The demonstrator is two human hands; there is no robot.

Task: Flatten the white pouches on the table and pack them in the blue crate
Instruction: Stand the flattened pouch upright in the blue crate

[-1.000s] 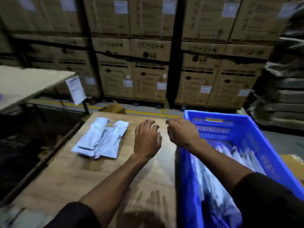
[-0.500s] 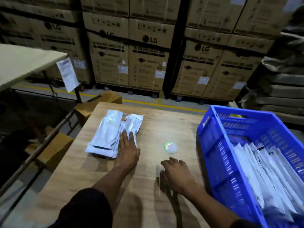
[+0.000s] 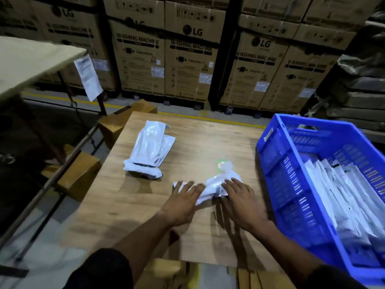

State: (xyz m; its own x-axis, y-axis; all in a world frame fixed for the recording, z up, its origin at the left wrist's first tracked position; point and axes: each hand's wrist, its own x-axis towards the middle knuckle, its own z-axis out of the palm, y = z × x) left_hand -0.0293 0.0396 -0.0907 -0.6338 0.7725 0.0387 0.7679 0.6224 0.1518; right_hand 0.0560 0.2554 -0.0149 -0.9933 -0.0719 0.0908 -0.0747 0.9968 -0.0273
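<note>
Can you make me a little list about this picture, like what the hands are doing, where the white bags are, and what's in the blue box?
left hand: flat, fingers straight, pressing a white pouch
right hand: flat, pressing the same pouch
pouch stack: waiting further back on the wooden table, untouched
blue crate: right of the table, already holds many packed pouches
round sticker: on the table just beyond the pressed pouch
behind: stacked cardboard boxes

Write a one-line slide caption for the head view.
Both hands, left and right, press a pouch flat on the table beside the crate.
</note>
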